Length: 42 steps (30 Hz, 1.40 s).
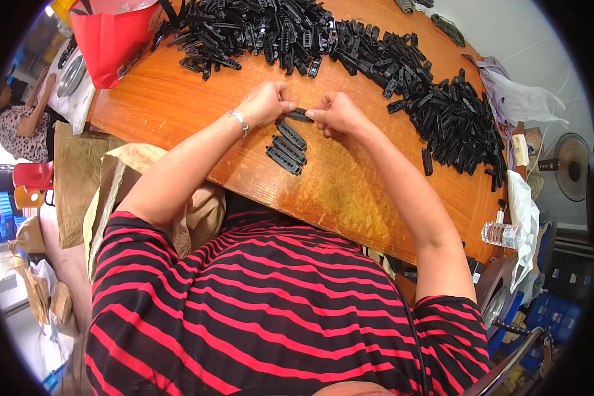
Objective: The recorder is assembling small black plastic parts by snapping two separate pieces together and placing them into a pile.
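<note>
My left hand (268, 104) and my right hand (337, 115) meet over the wooden table and pinch a small black plastic strip (301, 115) between them, one end in each hand. The fingers of both hands are closed on it. Just below, several black slotted plastic strips (286, 154) lie side by side in a slanted row on the tabletop. The uppermost of these reaches close under my left fingertips. A bracelet circles my left wrist.
Large heaps of like black plastic pieces (257, 30) curve along the table's (198, 105) far side to a pile (452, 122) at right. A red bag (112, 39) stands far left. A clear bottle (500, 234) lies at the right edge. Another person (30, 125) sits far left.
</note>
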Tool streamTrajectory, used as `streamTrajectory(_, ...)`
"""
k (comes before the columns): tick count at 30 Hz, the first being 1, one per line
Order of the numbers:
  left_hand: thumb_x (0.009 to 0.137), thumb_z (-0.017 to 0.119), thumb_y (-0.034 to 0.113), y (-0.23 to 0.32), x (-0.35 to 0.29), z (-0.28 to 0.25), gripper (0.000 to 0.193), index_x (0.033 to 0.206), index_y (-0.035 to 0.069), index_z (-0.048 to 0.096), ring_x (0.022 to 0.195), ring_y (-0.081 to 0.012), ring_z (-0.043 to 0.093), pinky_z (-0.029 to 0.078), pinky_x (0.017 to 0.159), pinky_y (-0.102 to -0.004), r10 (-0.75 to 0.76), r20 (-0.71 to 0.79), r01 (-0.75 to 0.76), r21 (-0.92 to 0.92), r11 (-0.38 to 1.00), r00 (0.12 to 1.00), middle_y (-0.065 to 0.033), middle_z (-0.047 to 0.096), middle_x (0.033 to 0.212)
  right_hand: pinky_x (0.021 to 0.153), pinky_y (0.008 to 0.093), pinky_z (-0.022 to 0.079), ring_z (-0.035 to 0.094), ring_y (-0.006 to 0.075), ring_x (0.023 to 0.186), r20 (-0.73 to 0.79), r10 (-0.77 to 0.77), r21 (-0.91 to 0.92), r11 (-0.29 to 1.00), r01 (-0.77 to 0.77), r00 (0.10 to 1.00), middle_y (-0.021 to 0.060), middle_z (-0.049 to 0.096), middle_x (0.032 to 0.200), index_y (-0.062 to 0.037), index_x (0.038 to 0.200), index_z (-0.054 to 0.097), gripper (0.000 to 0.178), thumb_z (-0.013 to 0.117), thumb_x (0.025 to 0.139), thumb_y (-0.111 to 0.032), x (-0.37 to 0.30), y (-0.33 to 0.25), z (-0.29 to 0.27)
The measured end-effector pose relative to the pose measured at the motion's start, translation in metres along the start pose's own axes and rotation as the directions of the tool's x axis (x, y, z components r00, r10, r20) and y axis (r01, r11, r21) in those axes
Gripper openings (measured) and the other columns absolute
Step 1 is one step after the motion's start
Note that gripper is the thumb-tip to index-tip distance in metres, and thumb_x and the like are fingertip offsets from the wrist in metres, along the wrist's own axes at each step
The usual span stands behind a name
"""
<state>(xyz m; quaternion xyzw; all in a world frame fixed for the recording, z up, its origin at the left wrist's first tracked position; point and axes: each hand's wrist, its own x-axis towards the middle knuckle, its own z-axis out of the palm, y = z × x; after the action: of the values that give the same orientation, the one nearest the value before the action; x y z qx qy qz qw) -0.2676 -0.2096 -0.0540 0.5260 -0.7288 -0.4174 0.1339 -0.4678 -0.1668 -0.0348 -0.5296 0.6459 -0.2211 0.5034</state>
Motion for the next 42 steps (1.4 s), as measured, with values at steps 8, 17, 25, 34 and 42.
streamTrajectory(8,0.056,0.089,0.023,0.027,-0.085,-0.004,0.111,0.147,0.010,0.027,0.136,-0.0377,0.033,0.037,0.106,-0.0484,0.442,0.210,-0.479,0.552,0.683,0.872,-0.0216,0.035,0.145,0.083,0.0379,0.050,0.065,0.0265,0.093,0.182,-0.234,-0.605,0.739,0.296,0.955,0.0133,0.068,0.097,-0.0042,0.111,0.058,0.048,0.081,0.073,-0.023,-0.048,-0.016,0.005)
streamTrajectory(17,0.056,0.086,0.020,0.006,-0.088,0.014,0.105,0.145,0.010,0.032,0.115,-0.0380,0.047,0.042,0.099,-0.0440,0.562,0.135,-0.568,0.363,0.738,0.816,-0.0184,0.045,0.129,0.087,0.0403,0.050,0.064,0.0325,0.100,0.214,-0.237,-0.377,0.875,0.304,0.948,0.0184,0.066,0.104,0.0019,0.114,0.055,0.051,0.077,0.071,-0.014,-0.045,0.013,0.021)
streamTrajectory(25,0.058,0.082,0.017,0.019,-0.086,0.013,0.094,0.142,0.015,0.038,0.106,-0.0370,0.051,0.046,0.093,-0.0429,0.498,0.087,-0.501,0.282,0.818,0.863,-0.0181,0.048,0.113,0.053,0.0229,0.054,0.064,0.0107,0.067,0.123,-0.108,0.177,0.981,0.086,0.986,0.0079,0.063,0.090,0.0026,0.113,0.054,0.026,0.062,0.089,-0.004,-0.055,0.011,0.027)
streamTrajectory(34,0.062,0.075,0.008,0.078,-0.170,-0.068,0.070,0.128,0.011,0.054,0.095,-0.0345,0.053,0.049,0.084,-0.0394,0.662,-0.213,-0.534,0.441,0.721,0.718,-0.0173,0.052,0.100,0.060,0.0227,0.056,0.063,0.0087,0.070,0.077,-0.549,0.371,0.790,0.488,0.832,0.0059,0.062,0.088,0.0016,0.114,0.055,0.029,0.065,0.088,-0.007,-0.098,-0.079,0.040)
streamTrajectory(42,0.057,0.074,0.002,0.080,-0.310,-0.131,0.070,0.123,0.006,0.054,0.105,-0.0330,0.053,0.045,0.091,-0.0374,0.249,-0.390,-0.026,0.494,0.869,0.886,-0.0145,0.049,0.107,0.060,0.0273,0.052,0.064,0.0127,0.072,0.343,-0.751,0.357,0.659,0.662,0.564,0.0116,0.067,0.091,0.0046,0.114,0.058,0.036,0.069,0.083,-0.009,-0.112,-0.159,0.150)
